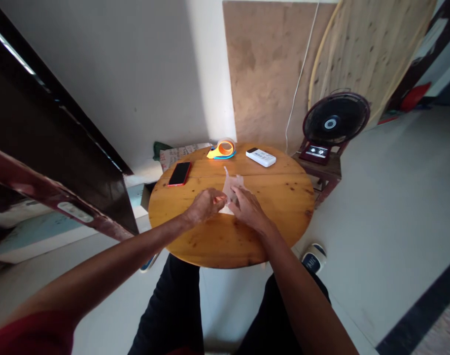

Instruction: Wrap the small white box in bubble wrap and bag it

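Both my hands meet over the middle of a small round wooden table [284, 207]. My left hand [204, 206] is closed in a pinch on the edge of a pale, thin sheet of paper [232, 185]. My right hand [249, 209] lies on the same sheet with its fingers curled over it, holding it. Part of the sheet stands up from the table between the fingertips. The lower part of the sheet is hidden under my hands.
On the table's far side lie a red-edged phone [179, 173], an orange and blue tape dispenser [222, 149] and a white remote [260, 157]. A black fan [334, 123] stands on a stool to the right. A slipper [313, 257] lies on the floor.
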`<act>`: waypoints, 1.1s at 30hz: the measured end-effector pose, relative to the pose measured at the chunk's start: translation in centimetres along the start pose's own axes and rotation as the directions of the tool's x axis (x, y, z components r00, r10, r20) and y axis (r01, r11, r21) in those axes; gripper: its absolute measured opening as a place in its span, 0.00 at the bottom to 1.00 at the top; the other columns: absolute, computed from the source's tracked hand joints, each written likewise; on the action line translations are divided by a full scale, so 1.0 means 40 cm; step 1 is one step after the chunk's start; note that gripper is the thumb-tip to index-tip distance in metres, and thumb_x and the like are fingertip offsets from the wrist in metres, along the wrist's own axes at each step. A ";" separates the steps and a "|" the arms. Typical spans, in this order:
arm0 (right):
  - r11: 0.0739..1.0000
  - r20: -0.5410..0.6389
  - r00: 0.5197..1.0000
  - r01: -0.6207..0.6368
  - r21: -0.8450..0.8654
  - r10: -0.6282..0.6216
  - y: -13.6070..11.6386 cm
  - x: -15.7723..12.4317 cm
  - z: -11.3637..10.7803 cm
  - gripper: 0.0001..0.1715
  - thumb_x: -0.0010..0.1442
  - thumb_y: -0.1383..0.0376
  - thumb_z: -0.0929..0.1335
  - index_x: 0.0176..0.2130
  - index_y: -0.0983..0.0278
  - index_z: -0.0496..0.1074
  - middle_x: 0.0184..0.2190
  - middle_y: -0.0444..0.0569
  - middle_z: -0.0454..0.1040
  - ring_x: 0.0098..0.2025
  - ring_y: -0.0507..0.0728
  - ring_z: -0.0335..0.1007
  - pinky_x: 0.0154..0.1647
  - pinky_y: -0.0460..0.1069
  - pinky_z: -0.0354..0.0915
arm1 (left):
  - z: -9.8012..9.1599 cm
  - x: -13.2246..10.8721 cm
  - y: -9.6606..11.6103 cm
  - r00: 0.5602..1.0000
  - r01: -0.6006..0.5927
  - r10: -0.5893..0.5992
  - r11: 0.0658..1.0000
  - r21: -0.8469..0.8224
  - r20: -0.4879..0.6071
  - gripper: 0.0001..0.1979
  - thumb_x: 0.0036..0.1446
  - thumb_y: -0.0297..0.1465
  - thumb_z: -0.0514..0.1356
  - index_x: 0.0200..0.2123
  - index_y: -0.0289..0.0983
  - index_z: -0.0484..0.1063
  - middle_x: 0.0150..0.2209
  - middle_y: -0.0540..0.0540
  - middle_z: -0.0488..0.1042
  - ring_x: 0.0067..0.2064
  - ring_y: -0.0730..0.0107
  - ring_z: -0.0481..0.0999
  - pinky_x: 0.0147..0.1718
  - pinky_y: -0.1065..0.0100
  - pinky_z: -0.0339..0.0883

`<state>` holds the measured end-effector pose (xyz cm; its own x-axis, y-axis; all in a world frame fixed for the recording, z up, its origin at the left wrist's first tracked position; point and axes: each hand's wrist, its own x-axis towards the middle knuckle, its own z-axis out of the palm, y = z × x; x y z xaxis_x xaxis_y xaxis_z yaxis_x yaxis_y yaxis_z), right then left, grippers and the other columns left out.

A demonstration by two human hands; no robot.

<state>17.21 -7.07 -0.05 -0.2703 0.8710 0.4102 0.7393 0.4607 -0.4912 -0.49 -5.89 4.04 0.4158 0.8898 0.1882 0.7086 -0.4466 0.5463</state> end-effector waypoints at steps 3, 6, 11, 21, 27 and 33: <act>0.999 0.004 1.000 -0.008 0.040 0.008 0.007 -0.005 -0.013 0.31 0.60 0.62 0.63 0.60 0.68 0.60 0.58 0.60 0.66 0.58 0.61 0.63 0.57 0.55 0.58 | 0.012 -0.010 -0.001 0.996 -0.084 0.087 0.994 0.074 -0.027 0.13 0.58 0.36 0.54 0.35 0.37 0.77 0.33 0.45 0.73 0.32 0.69 0.71 0.34 0.69 0.65; 0.997 -0.001 1.000 -0.024 0.067 0.024 0.000 -0.013 -0.030 0.29 0.60 0.61 0.63 0.60 0.65 0.61 0.58 0.58 0.67 0.58 0.61 0.64 0.57 0.55 0.59 | 0.024 -0.013 -0.006 0.978 -0.177 0.185 0.981 0.083 -0.093 0.09 0.56 0.32 0.56 0.35 0.37 0.75 0.37 0.43 0.72 0.37 0.67 0.73 0.40 0.67 0.66; 0.991 -0.003 0.993 -0.116 0.072 0.116 -0.008 -0.029 -0.072 0.24 0.62 0.62 0.61 0.56 0.63 0.65 0.52 0.55 0.73 0.52 0.60 0.69 0.52 0.54 0.62 | 0.060 -0.007 -0.033 0.929 -0.315 0.308 0.949 0.001 -0.206 0.09 0.50 0.26 0.57 0.37 0.36 0.72 0.40 0.42 0.71 0.43 0.63 0.71 0.47 0.63 0.65; 0.964 -0.043 0.969 -0.247 -0.102 0.244 0.052 -0.070 -0.115 0.12 0.60 0.59 0.64 0.38 0.62 0.73 0.40 0.51 0.75 0.45 0.58 0.69 0.47 0.52 0.62 | 0.113 -0.015 -0.061 0.863 -0.436 0.379 0.893 -0.112 -0.334 0.13 0.48 0.22 0.55 0.37 0.36 0.72 0.42 0.42 0.72 0.46 0.62 0.70 0.49 0.59 0.64; 0.888 0.012 0.891 -0.450 -0.101 0.453 0.031 -0.057 -0.112 0.19 0.59 0.52 0.65 0.45 0.60 0.69 0.33 0.47 0.76 0.35 0.58 0.72 0.34 0.49 0.61 | 0.108 -0.016 -0.057 0.840 -0.471 0.416 0.878 -0.086 -0.347 0.14 0.49 0.21 0.54 0.38 0.36 0.73 0.42 0.41 0.74 0.47 0.63 0.70 0.49 0.60 0.65; 0.871 0.031 0.879 -0.466 -0.156 0.476 0.021 -0.039 -0.083 0.26 0.58 0.60 0.64 0.55 0.64 0.63 0.33 0.50 0.77 0.34 0.59 0.71 0.32 0.48 0.58 | 0.111 -0.014 -0.064 0.817 -0.484 0.453 0.875 0.002 -0.358 0.16 0.49 0.22 0.54 0.40 0.37 0.74 0.44 0.42 0.75 0.48 0.61 0.70 0.49 0.57 0.65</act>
<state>20.29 -8.63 1.44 0.0954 0.9901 0.1026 0.8660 -0.0317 -0.4991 0.01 -5.68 -1.10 0.4562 0.5580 0.6932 0.4198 -0.8218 0.3852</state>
